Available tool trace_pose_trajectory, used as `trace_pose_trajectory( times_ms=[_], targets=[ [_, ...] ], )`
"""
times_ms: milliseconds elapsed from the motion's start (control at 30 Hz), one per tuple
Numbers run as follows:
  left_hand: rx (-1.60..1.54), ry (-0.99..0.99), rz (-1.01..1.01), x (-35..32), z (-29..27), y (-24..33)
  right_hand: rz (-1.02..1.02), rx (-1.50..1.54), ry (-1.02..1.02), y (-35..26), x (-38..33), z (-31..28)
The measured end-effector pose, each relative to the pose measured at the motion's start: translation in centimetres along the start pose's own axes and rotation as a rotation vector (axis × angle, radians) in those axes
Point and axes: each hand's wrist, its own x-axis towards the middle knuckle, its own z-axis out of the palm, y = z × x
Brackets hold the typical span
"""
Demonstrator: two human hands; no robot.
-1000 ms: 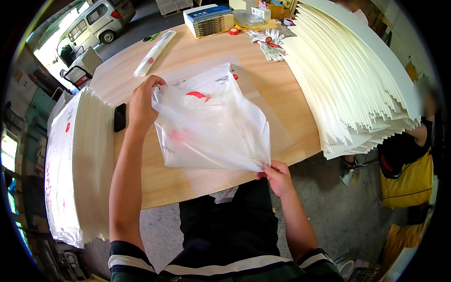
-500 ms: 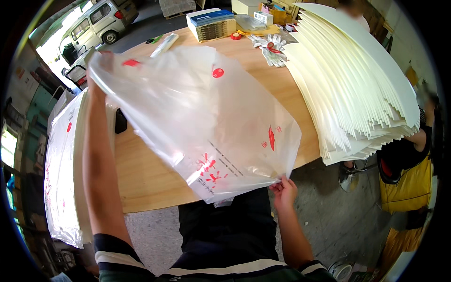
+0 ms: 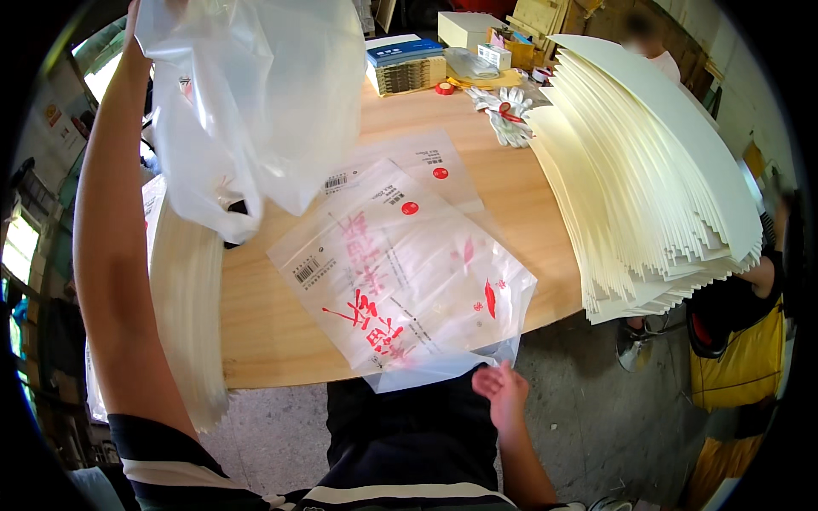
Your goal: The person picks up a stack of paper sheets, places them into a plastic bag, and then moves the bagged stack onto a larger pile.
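Note:
My left hand [image 3: 168, 7] is raised at the upper left, partly cut off by the top edge. It is closed on a translucent white plastic bag [image 3: 294, 94] that hangs bunched over the far left of the table. On the tabletop lie flat plastic bags [image 3: 434, 255] with red printing, overlapping, their near corner reaching past the front edge. Just off that corner my right hand [image 3: 504, 393] is in the air, fingers loosely bent and apart, holding nothing.
A tall fanned stack of cream sheets [image 3: 630, 187] fills the table's right side. Another stack [image 3: 183, 315] stands at the left. White gloves with red-handled scissors [image 3: 509, 112], red tape [image 3: 444, 88] and a blue-topped stack [image 3: 407, 53] lie at the back. A person [image 3: 660, 60] is beyond.
My left hand has swung up and away with a plastic bag, uncovering the printed bags on the table. My right hand has let go of the bag's corner and dropped slightly.

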Motion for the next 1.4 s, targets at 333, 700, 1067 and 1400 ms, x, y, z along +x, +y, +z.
trace_pose_trajectory(
  times_ms=[333,700,1067,1400],
  targets=[
    [1.024,-0.126,0.767,-1.0,-0.7,2.5,-1.625,-1.351,-0.705,-8.2,7.5,20.8],
    [1.118,-0.065,0.204,-2.6,-4.2,-1.9,-1.15,-1.943,-0.713,-3.9,25.0,35.6],
    [1.273,-0.402,0.255,-7.5,3.2,-4.9,-0.92,-0.128,-0.611,-7.2,11.0,31.0],
    [1.403,-0.364,-0.009,-13.7,16.3,-1.7,-1.109,-0.666,-0.327,-0.8,0.1,25.4]
  ],
)
